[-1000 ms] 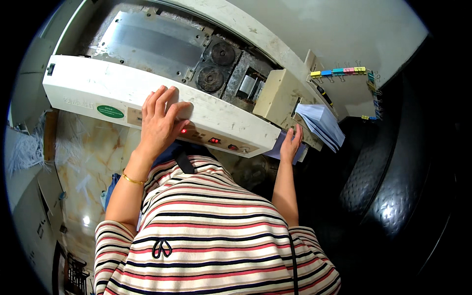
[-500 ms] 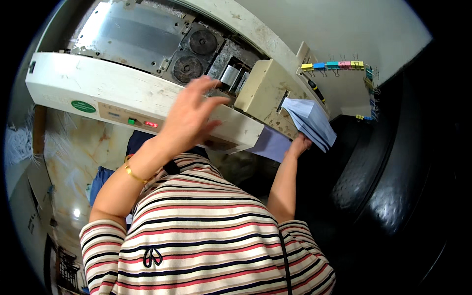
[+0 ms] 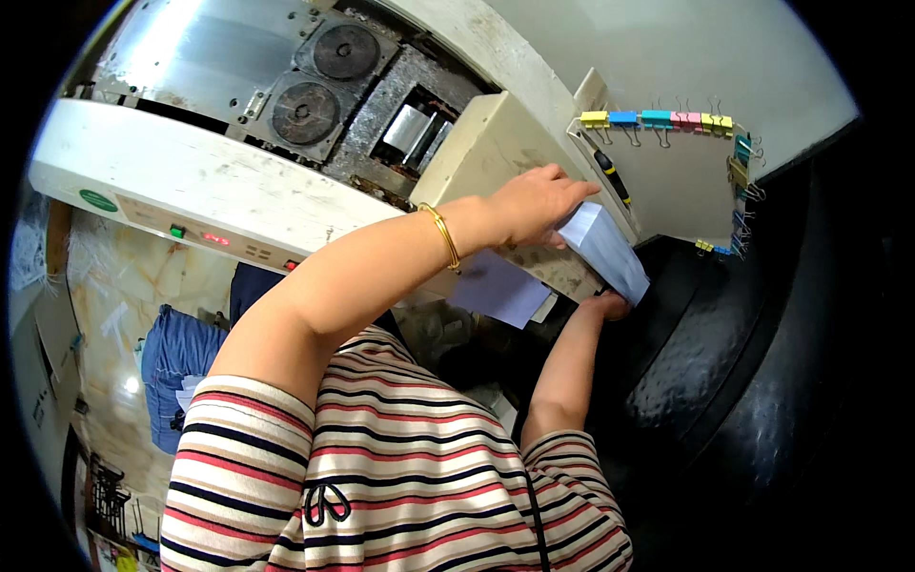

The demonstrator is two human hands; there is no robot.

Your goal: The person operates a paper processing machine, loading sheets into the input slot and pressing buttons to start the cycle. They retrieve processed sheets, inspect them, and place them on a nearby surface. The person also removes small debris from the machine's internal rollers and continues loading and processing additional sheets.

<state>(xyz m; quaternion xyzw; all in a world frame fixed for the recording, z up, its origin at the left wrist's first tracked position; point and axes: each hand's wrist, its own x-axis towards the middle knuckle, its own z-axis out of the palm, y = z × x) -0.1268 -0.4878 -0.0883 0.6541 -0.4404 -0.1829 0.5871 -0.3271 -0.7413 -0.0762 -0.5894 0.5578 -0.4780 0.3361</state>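
A light blue block of paper sheets [image 3: 610, 255], like a thick booklet, slants out beside the cream box-shaped end of a machine [image 3: 496, 143]. My right hand [image 3: 607, 305] grips its lower end; the fingers are partly hidden beneath the pages. At the upper end, my left hand [image 3: 534, 208] reaches across from the left, wearing a gold bracelet at the wrist. Its thumb and fingers lie on either side of the block's end, against the cream box. The slot in that box is covered by the left hand.
Two dark round discs [image 3: 324, 86] and a metal roller [image 3: 408, 129] sit in the machine's open bed. Its white front panel [image 3: 181, 162] carries buttons and a red display. Coloured binder clips [image 3: 658, 120] line a board holding a black-yellow tool [image 3: 612, 176]. Purple paper [image 3: 500, 286] hangs below.
My left hand has swung right from above the white panel to the block's upper end. The loosely fanned pages now sit closer together. My right hand has shifted slightly right and down.
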